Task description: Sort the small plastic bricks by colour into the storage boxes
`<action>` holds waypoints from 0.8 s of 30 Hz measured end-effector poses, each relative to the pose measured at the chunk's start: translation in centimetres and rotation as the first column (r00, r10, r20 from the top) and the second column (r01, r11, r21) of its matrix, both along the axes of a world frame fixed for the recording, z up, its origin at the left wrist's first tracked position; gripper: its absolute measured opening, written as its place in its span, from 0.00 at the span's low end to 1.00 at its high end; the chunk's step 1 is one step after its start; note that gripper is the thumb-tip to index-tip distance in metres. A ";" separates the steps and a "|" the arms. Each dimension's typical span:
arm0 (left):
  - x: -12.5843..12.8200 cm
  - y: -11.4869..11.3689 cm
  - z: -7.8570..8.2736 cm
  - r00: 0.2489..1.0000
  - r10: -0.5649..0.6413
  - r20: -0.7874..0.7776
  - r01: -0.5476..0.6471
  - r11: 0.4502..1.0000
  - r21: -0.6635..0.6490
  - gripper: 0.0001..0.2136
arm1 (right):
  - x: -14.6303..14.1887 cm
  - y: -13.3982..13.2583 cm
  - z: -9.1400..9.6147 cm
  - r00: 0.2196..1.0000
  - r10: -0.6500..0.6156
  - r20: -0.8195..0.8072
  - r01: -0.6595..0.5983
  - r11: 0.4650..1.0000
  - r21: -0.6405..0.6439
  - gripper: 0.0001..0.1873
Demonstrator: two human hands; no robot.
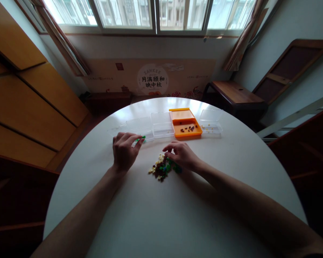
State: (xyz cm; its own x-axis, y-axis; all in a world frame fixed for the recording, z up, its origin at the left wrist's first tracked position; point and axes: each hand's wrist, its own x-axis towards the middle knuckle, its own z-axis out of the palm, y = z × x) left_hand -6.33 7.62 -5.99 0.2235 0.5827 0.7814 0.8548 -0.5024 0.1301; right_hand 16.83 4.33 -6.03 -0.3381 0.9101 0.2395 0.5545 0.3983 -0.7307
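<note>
My left hand (125, 150) is over the front of a clear plastic box (146, 133), with a small green toy brick (143, 137) pinched between thumb and finger. A few green pieces lie in that box, partly hidden by the hand. My right hand (181, 154) reaches over a pile of small toy bricks (161, 168) in cream, brown, green and a little blue. Its thumb and forefinger are drawn together at the pile's far edge; what they hold, if anything, is too small to make out.
Along the table's (161, 222) far side stand an open orange box (188, 135) with brown pieces, a clear box (163, 133) beside it, and another clear box (212, 128) with yellow pieces. A wooden side table (239, 92) stands beyond, at the right.
</note>
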 end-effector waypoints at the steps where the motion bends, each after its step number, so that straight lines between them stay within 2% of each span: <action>1: -0.3 0.2 -0.1 0.999 0.047 0.012 -0.047 0.999 -0.018 0.06 | 0.0 -0.1 0.0 0.999 0.005 0.035 -0.006 1.000 0.012 0.08; 4: -1.0 0.8 -0.5 0.990 0.139 0.020 -0.138 0.989 -0.054 0.06 | 0.1 -0.4 -0.1 0.994 0.021 0.104 -0.024 1.000 0.021 0.08; 7: -1.3 1.0 -0.9 0.984 0.178 -0.017 -0.179 0.981 -0.070 0.07 | 0.1 -0.5 -0.1 0.991 0.031 0.129 -0.035 0.999 0.023 0.08; 13: -0.8 0.6 -0.6 0.991 0.137 -0.008 -0.137 0.989 -0.058 0.08 | 0.2 -0.5 -0.2 0.987 0.037 0.157 -0.043 0.998 0.036 0.09; 15: -0.4 0.4 -0.2 0.998 0.055 0.005 -0.055 0.997 -0.060 0.08 | 0.1 -0.5 -0.2 0.987 0.033 0.160 -0.041 0.998 0.045 0.09; 17: -0.1 0.1 0.1 0.996 -0.092 0.009 0.092 0.992 -0.089 0.06 | 0.0 -0.5 -0.2 0.987 0.029 0.158 -0.038 0.998 0.053 0.09; 19: 0.3 -0.1 0.2 0.963 -0.271 -0.006 0.267 0.953 -0.144 0.05 | -0.1 -0.5 -0.1 0.987 0.024 0.157 -0.033 0.998 0.055 0.09; 21: 0.6 -0.4 0.2 0.912 -0.408 -0.035 0.392 0.894 -0.219 0.04 | -0.3 -0.5 0.0 0.987 0.010 0.162 -0.019 0.998 0.057 0.09; 24: 1.3 -1.0 0.1 0.866 -0.495 -0.073 0.447 0.830 -0.332 0.05 | -0.4 -0.4 0.0 0.984 -0.020 0.178 0.010 0.998 0.061 0.08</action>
